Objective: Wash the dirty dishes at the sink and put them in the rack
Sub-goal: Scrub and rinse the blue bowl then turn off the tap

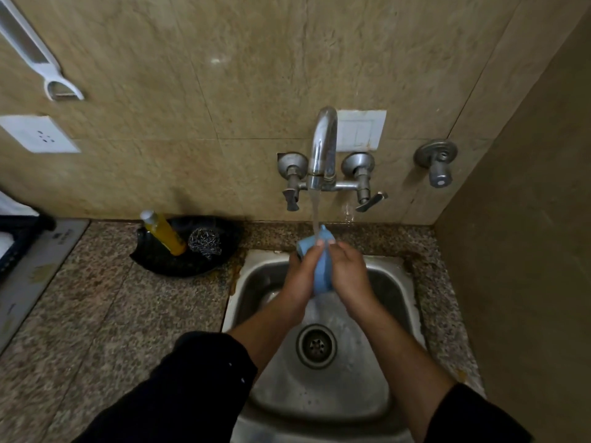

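A light blue cup (320,270) is held over the steel sink (401,282), under the stream of water running from the tap (323,145). My left hand (300,273) grips its left side, fingertips at the top edge. My right hand (347,273) grips its right side, fingers curled round it. Most of the cup is hidden between the two hands. The sink basin below holds only the drain (316,346) and water.
A black tray (166,257) on the granite counter (112,308) left of the sink holds a yellow soap bottle (164,233) and a steel scrubber (204,243). A dark rack edge (16,238) shows at far left. A side wall closes the right.
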